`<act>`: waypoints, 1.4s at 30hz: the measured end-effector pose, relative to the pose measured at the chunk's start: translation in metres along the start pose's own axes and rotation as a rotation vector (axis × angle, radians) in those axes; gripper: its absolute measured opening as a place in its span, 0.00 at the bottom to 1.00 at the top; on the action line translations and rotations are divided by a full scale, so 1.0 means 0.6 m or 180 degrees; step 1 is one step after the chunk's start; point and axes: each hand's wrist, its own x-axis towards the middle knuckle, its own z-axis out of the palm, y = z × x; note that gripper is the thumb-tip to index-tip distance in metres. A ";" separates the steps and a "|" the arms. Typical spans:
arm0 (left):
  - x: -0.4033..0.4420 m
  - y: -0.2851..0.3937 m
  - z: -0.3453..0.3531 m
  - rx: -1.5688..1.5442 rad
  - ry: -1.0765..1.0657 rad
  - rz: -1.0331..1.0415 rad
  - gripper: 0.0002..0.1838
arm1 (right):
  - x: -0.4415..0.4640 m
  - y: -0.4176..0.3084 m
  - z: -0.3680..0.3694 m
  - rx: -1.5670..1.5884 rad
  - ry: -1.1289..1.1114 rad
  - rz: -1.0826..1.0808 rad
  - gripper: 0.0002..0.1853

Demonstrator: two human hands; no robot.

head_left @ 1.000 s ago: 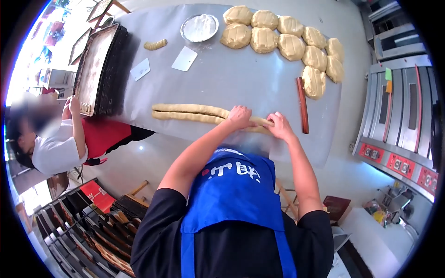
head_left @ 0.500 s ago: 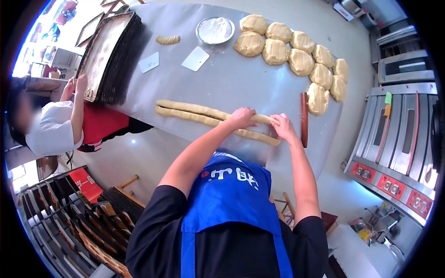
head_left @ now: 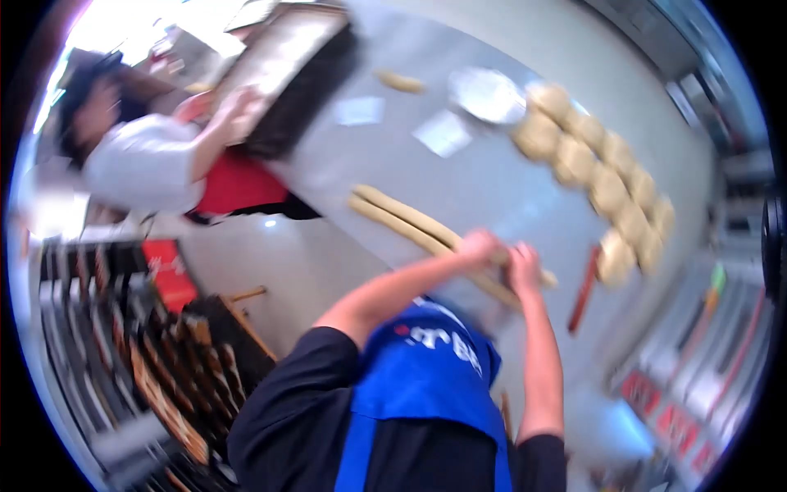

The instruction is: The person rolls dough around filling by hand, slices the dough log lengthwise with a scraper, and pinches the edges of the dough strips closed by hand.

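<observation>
Two long dough ropes lie side by side on the grey worktable, the far rope (head_left: 410, 215) and the near rope (head_left: 398, 229). Toward the right end of the far rope, my left hand (head_left: 479, 249) is closed around it. Close beside it, my right hand (head_left: 523, 269) also grips the far rope, and a short end pokes out past it. Motion blur hides the exact finger positions. Under and in front of my hands runs the right part of the near rope. A reddish-brown stick (head_left: 584, 289) lies to the right of my right hand.
Several dough lumps (head_left: 607, 191) sit along the table's far right. A bowl of white powder (head_left: 487, 95), two white scrapers (head_left: 443, 133) and a small dough piece (head_left: 400, 81) lie farther back. At left, a co-worker (head_left: 143, 168) touches stacked trays (head_left: 303, 78).
My view has turned, shifting the table contents right and down. My right hand has moved inward along the far rope, closer to my left hand, leaving the rope's end showing beyond it.
</observation>
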 end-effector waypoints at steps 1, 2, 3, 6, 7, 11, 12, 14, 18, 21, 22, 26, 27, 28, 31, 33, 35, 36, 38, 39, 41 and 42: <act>0.011 -0.031 0.031 0.0061 0.0126 0.0363 0.28 | 0.018 -0.017 -0.027 0.0137 -0.0296 0.0237 0.16; -0.016 -0.006 -0.015 0.0362 0.0001 0.0140 0.35 | 0.015 -0.010 -0.029 0.0161 -0.0185 0.0086 0.19; -0.035 0.012 -0.039 0.0664 0.0129 0.0036 0.38 | 0.014 -0.024 -0.038 0.0174 -0.0252 0.0215 0.20; -0.027 -0.012 -0.007 0.0637 0.0245 0.0088 0.29 | 0.047 -0.086 -0.072 0.0321 -0.0253 0.0060 0.21; -0.016 -0.017 -0.001 0.0523 0.0155 0.0085 0.31 | 0.051 -0.080 -0.056 0.0238 -0.0464 0.0027 0.22; -0.008 -0.034 -0.023 -0.0128 0.0160 0.0048 0.35 | 0.055 -0.063 -0.039 0.0246 -0.0607 0.0208 0.21; -0.013 -0.031 -0.048 -0.0132 0.0183 0.0036 0.35 | 0.063 -0.069 -0.044 0.0342 -0.0428 0.0328 0.21; -0.039 -0.026 -0.095 0.0146 0.0242 -0.0046 0.37 | 0.076 -0.096 -0.053 0.0393 -0.0322 0.0296 0.19; -0.018 -0.071 0.028 0.0495 0.0849 0.0155 0.26 | 0.091 -0.111 -0.015 0.0183 -0.0394 -0.0079 0.20; -0.022 -0.077 -0.028 0.0274 0.0508 0.0086 0.17 | 0.093 -0.085 0.009 0.0278 -0.0670 0.0176 0.22; -0.028 -0.075 -0.050 0.0153 0.0509 0.0027 0.15 | 0.102 -0.087 0.008 0.0354 -0.0721 0.0380 0.23; -0.057 -0.082 -0.091 0.0486 0.0679 -0.0040 0.13 | 0.119 -0.127 -0.017 0.0428 -0.0472 0.0314 0.23; -0.054 -0.089 -0.076 0.0487 0.0677 -0.0042 0.13 | 0.130 -0.142 -0.013 0.0354 -0.0388 0.0042 0.23; -0.047 -0.101 -0.044 0.0408 0.0759 -0.0028 0.13 | 0.137 -0.150 -0.011 0.0281 -0.0306 -0.0235 0.22; -0.043 -0.116 -0.052 0.0247 0.0595 -0.0067 0.14 | 0.127 -0.113 0.048 0.0312 -0.0682 -0.0006 0.27; -0.050 -0.113 -0.093 0.0145 0.0335 -0.0102 0.15 | 0.126 -0.105 0.056 0.0213 -0.0860 0.0177 0.29; -0.070 -0.110 -0.137 0.0124 0.0449 -0.0082 0.15 | 0.142 -0.120 0.035 0.0275 -0.0504 0.0246 0.25; -0.074 -0.115 -0.129 0.0112 0.0438 -0.0092 0.15 | 0.158 -0.149 0.013 0.0280 -0.0523 0.0250 0.25; -0.072 -0.142 -0.080 0.0444 0.0739 -0.0154 0.19 | 0.191 -0.202 -0.023 0.0223 -0.0187 -0.0414 0.19; -0.072 -0.157 -0.055 0.0436 0.0982 0.0008 0.19 | 0.185 -0.196 -0.007 0.0221 -0.0188 -0.0421 0.19; -0.070 -0.160 -0.076 0.0373 0.0691 -0.0065 0.19 | 0.174 -0.171 0.049 0.0290 -0.0387 -0.0365 0.20; -0.070 -0.160 -0.091 0.0302 0.0389 -0.0130 0.19 | 0.176 -0.166 0.054 0.0292 -0.0389 -0.0371 0.20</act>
